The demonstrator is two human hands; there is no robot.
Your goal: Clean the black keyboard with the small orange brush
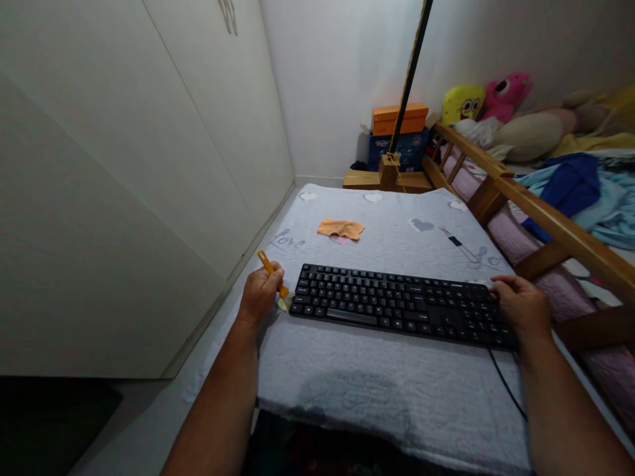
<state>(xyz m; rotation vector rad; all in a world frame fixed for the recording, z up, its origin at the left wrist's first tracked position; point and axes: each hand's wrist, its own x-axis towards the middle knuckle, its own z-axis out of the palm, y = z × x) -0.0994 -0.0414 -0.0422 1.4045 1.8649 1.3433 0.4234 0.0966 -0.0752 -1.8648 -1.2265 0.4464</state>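
Observation:
A black computer keyboard [377,303] lies on the cloth-covered table, its cable trailing from the near right side. My left hand [260,291] is closed around a small brush with a yellow handle [265,261]. The brush's pale bristles point down beside the keyboard's left end; whether they touch it I cannot tell. At the other end, my right hand [523,307] grips the keyboard's right edge, thumb and fingers bent over it. Beyond the keyboard lie an orange cloth [341,229] and a thin tool with a black middle [455,241].
A pale patterned cloth [342,370] covers the table. White cabinet doors [149,165] stand at left. On the right runs a wooden bed rail [550,198], with bedding and plush toys behind it. Boxes [401,121] and a dark upright pole [411,79] stand at the back.

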